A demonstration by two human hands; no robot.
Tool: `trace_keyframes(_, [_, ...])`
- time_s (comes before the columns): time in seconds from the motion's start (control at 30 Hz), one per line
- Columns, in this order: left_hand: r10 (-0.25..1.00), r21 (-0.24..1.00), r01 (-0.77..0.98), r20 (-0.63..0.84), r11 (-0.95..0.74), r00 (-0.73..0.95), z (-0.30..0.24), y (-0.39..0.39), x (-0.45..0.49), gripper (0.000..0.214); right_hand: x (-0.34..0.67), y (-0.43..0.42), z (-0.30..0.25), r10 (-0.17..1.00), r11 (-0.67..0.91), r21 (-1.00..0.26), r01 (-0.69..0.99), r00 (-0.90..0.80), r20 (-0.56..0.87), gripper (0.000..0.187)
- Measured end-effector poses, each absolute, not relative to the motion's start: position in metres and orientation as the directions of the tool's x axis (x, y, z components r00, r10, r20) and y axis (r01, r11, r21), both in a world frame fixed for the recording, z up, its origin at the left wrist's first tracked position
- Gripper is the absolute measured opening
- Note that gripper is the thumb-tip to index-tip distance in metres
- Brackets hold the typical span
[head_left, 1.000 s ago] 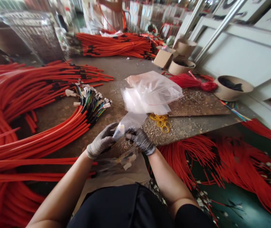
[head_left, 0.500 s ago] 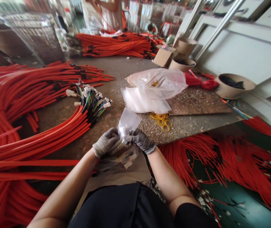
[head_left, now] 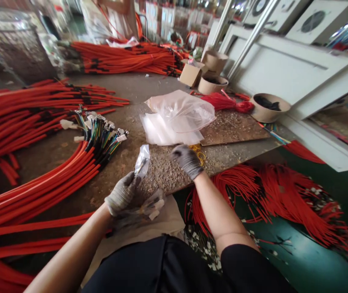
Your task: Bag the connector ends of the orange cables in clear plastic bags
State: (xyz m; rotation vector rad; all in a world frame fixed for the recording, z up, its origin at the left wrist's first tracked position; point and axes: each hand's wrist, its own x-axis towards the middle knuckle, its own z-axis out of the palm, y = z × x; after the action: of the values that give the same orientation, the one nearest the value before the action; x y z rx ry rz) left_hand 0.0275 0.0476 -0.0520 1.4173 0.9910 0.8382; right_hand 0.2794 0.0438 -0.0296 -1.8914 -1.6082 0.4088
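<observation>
My left hand, in a grey work glove, is closed around the lower end of a clear plastic bag. Inside the bag a wire end with a connector shows faintly. My right hand, gloved too, is over the table beside yellow rubber bands, which it partly covers. Its fingers look bent but are smeared by motion, so whether they grip anything is unclear. Just beyond it lies a stack of clear plastic bags. Below my hands, more bagged connectors rest at the table edge.
Orange corrugated tubes with wire ends cover the left side. More orange tubes lie at the back, near a person. A cardboard box and round tubs stand at the right. Red cables hang below the table edge.
My right hand has let go of the bag and moved right, to the rubber bands. My left hand keeps the bag, now gathered narrower. The view has turned a little to the right.
</observation>
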Motion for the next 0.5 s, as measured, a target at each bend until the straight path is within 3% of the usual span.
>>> trace_keyframes(0.07, [0.901, 0.986, 0.167, -0.068, -0.005, 0.428, -0.052, 0.048, 0.028, 0.031, 0.323, 0.042, -0.024, 0.860, -0.453, -0.330, 0.828, 0.503, 0.081, 0.018])
trace_keyframes(0.13, [0.878, 0.967, 0.252, -0.084, -0.043, 0.471, -0.052, 0.049, 0.028, 0.031, 0.352, 0.038, -0.021, 0.839, -0.539, -0.187, 0.821, 0.543, -0.031, 0.015])
trace_keyframes(0.23, [0.890, 0.967, 0.242, -0.040, -0.080, 0.454, -0.053, 0.054, 0.030, 0.033, 0.355, 0.034, -0.019, 0.850, -0.524, -0.166, 0.836, 0.525, -0.037, 0.016])
trace_keyframes(0.33, [0.929, 0.992, 0.120, -0.002, -0.045, 0.370, -0.048, 0.062, 0.032, 0.039, 0.312, 0.037, -0.016, 0.899, -0.387, -0.266, 0.883, 0.425, 0.102, 0.020])
trace_keyframes(0.4, [0.941, 0.999, 0.045, 0.004, -0.020, 0.338, -0.040, 0.068, 0.033, 0.046, 0.267, 0.042, -0.013, 0.955, -0.118, -0.427, 0.897, 0.220, 0.198, 0.018])
trace_keyframes(0.5, [0.916, 0.999, 0.006, -0.049, 0.051, 0.397, -0.030, 0.076, 0.030, 0.048, 0.203, 0.044, -0.013, 0.952, 0.219, -0.731, 0.647, 0.022, 0.305, 0.013])
